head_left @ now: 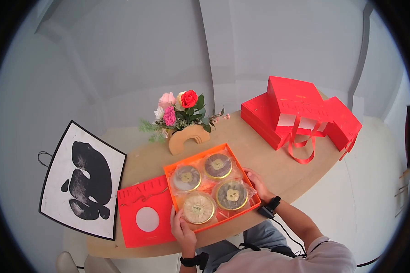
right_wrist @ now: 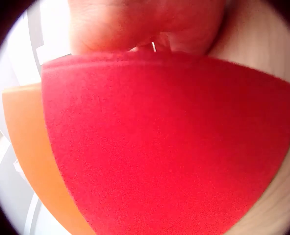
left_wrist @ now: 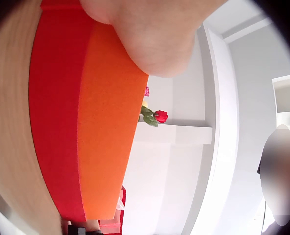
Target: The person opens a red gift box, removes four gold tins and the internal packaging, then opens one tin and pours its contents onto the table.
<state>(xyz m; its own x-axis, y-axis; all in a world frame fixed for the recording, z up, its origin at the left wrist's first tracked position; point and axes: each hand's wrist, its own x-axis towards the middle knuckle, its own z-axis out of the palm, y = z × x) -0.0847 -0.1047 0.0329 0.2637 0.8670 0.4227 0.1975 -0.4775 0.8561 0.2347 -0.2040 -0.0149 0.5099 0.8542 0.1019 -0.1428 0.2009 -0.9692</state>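
Observation:
An orange-walled gift box (head_left: 220,215) with a red lower part lies on the table, its lid off. Inside are several round, gold-rimmed containers, among them a pale one (head_left: 198,208) and a dark one (head_left: 218,165), in clear plastic wrap. At the near left corner my left hand (head_left: 183,232) grips the box; in the left wrist view part of that hand overlaps the orange wall (left_wrist: 105,122). My right hand (head_left: 258,186) holds the right side, its fingers partly hidden by the red wall (right_wrist: 169,142) in the right wrist view.
A red lid (head_left: 132,227) with a white circle lies left of the box. Beyond it stands a black-and-white picture bag (head_left: 54,200). Flowers in a wooden arch vase (head_left: 189,138) stand behind the box. Red boxes and bags (head_left: 296,93) with ribbon handles sit at the back right.

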